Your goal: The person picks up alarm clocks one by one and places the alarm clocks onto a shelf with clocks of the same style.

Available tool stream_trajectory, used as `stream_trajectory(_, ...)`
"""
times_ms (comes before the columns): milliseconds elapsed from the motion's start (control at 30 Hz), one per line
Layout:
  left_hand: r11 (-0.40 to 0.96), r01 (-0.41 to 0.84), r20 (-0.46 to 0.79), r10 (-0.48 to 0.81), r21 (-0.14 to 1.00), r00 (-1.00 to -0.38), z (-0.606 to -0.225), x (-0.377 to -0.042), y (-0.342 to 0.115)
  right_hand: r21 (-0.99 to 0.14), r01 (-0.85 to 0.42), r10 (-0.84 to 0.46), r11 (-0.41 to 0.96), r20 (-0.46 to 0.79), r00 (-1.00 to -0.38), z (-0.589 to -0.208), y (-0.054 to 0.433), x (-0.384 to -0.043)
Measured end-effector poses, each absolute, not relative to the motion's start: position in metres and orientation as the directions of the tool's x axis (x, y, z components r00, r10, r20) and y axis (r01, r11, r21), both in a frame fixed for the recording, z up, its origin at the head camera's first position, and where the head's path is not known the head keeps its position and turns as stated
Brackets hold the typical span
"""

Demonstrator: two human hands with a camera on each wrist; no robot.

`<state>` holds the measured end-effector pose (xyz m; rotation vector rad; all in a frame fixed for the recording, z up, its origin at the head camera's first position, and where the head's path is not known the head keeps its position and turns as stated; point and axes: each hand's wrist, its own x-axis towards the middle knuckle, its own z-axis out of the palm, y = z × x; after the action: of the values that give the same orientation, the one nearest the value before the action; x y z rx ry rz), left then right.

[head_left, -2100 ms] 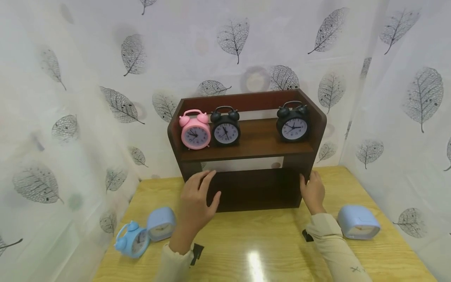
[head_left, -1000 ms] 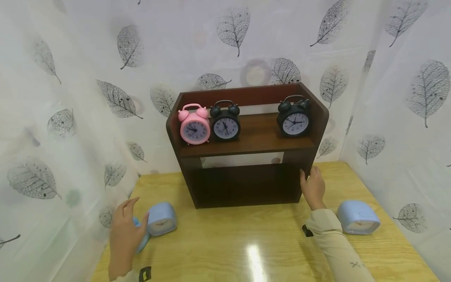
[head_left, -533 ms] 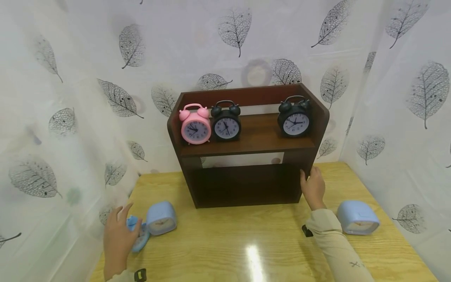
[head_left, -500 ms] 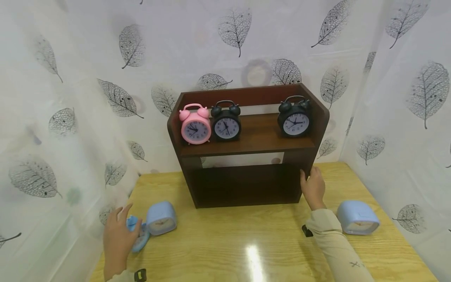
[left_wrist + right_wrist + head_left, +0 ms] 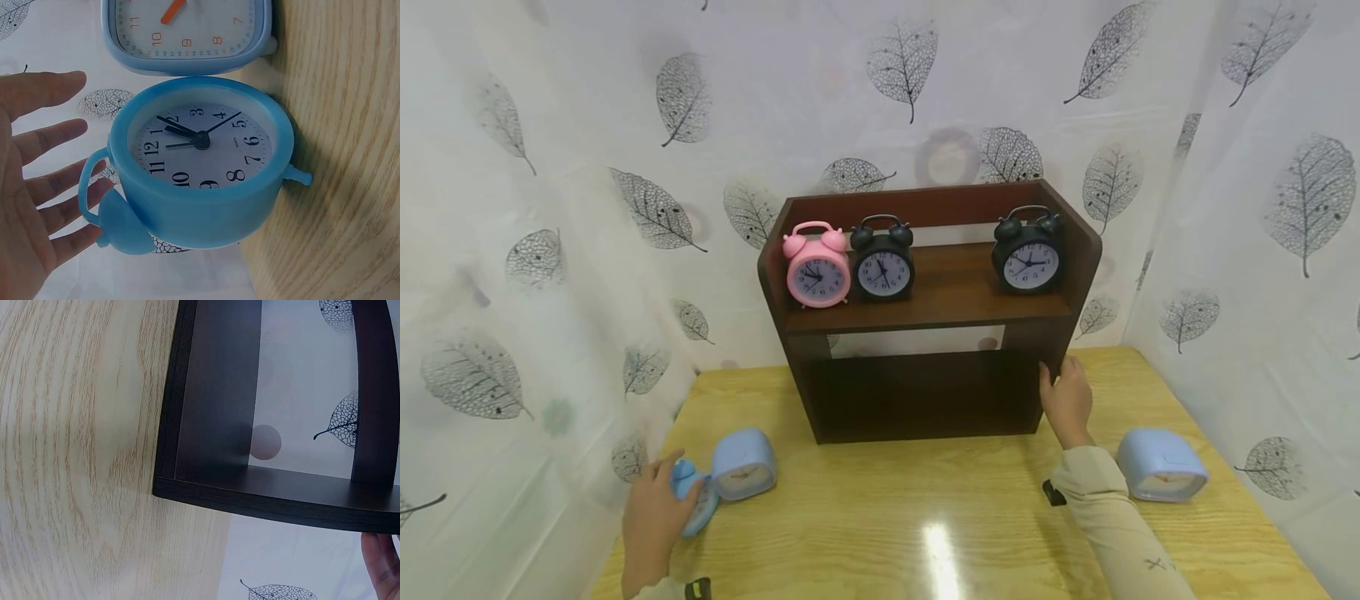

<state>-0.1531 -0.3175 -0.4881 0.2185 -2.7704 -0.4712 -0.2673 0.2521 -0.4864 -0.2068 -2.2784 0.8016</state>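
Now lower: left hand beside a blue bell clock

Watching remotely, I take the brown shelf as landmark. Before its left end, the left hand is spread, grasping nothing. Just to its right, the blue bell clock stands upright, handle and bells toward those fingers; this hand is clearly the nearer. Next comes a square blue clock. On the shelf: pink clock, black clock, second black clock. The right hand touches the shelf's right side; whether it grips, I cannot tell. Half a second ago the left fingertips were higher; the shelf's clocks are unmoved.
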Motion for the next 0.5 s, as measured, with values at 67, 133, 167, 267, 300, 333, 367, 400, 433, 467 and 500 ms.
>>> stream_trajectory(67,0.933,-0.100,0.281,-0.205,0.345,-0.938,-0.4893,-0.1530,-0.3182,-0.601,-0.076,0.358,0.796,0.568,-0.741,-0.4869,0.2521,-0.2674)
stream_trajectory(133,0.930,-0.108,0.270,-0.210,0.351,-0.940,-0.4904,-0.1530,-0.3187,-0.601,-0.078,0.357,0.796,0.569,-0.741,-0.4871,0.2520,-0.2674)
stream_trajectory(167,0.929,-0.112,0.260,-0.213,0.353,-0.942,-0.4907,-0.1530,-0.3189,-0.601,-0.080,0.356,0.795,0.570,-0.741,-0.4872,0.2519,-0.2674)
stream_trajectory(267,0.920,-0.137,0.213,-0.227,0.368,-0.950,-0.4911,-0.1536,-0.3191,-0.602,-0.085,0.355,0.794,0.573,-0.738,-0.4872,0.2516,-0.2671)
stream_trajectory(300,0.917,-0.146,0.200,-0.232,0.371,-0.952,-0.4912,-0.1535,-0.3192,-0.600,-0.086,0.354,0.795,0.575,-0.737,-0.4873,0.2516,-0.2671)
stream_trajectory(333,0.914,-0.154,0.188,-0.237,0.375,-0.953,-0.4912,-0.1535,-0.3192,-0.599,-0.086,0.354,0.796,0.576,-0.737,-0.4874,0.2515,-0.2671)
stream_trajectory(367,0.912,-0.159,0.179,-0.241,0.379,-0.954,-0.4913,-0.1536,-0.3193,-0.598,-0.085,0.354,0.797,0.577,-0.736,-0.4875,0.2515,-0.2672)
stream_trajectory(400,0.911,-0.161,0.174,-0.241,0.380,-0.955,-0.4915,-0.1537,-0.3194,-0.597,-0.084,0.354,0.798,0.577,-0.736,-0.4875,0.2514,-0.2672)
stream_trajectory(433,0.911,-0.159,0.177,-0.240,0.380,-0.955,-0.4918,-0.1538,-0.3196,-0.596,-0.083,0.355,0.799,0.578,-0.735,-0.4874,0.2513,-0.2673)
stream_trajectory(467,0.912,-0.157,0.181,-0.240,0.379,-0.954,-0.4922,-0.1541,-0.3198,-0.595,-0.081,0.355,0.800,0.578,-0.735,-0.4874,0.2514,-0.2674)
stream_trajectory(500,0.911,-0.156,0.187,-0.241,0.381,-0.952,-0.4929,-0.1543,-0.3202,-0.595,-0.080,0.356,0.800,0.578,-0.734,-0.4875,0.2514,-0.2676)
